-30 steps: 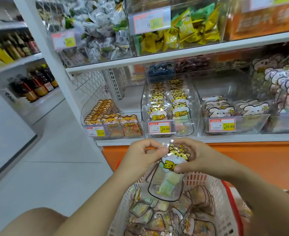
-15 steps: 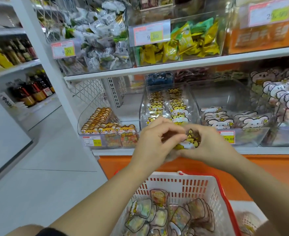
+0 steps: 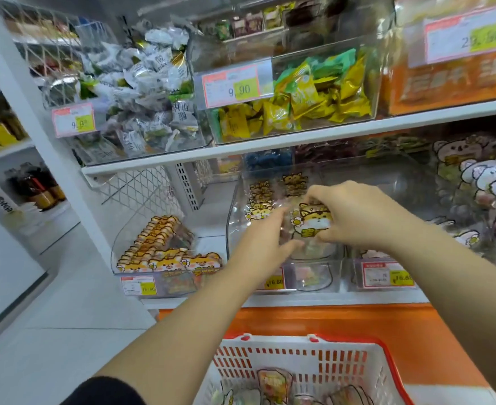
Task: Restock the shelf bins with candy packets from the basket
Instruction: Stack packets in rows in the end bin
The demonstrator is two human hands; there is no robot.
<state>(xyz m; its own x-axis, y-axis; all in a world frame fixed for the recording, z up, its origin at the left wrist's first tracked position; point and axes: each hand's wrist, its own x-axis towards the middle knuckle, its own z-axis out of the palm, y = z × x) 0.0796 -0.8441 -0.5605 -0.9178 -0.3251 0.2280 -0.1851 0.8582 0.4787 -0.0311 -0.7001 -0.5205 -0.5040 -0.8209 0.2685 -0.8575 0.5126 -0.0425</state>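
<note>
A clear candy packet with a yellow tiger-cat header is held over the front of the middle clear bin on the lower shelf. My right hand grips its top and right edge. My left hand touches the packet's left side with straight fingers. Rows of matching tiger-cat packets stand in that bin behind the held one. The white basket with a red rim sits below, with several candy packets inside.
A left bin holds orange cat packets. A right bin and bear-print packets lie beyond my right hand. The upper shelf carries bins of yellow and white sweets. Orange shelf base stands behind the basket; aisle floor at left.
Both hands lifted the tiger-cat packet from above the basket up and forward into the middle bin's opening. The view tilted upward, so the basket now sits lower in frame.
</note>
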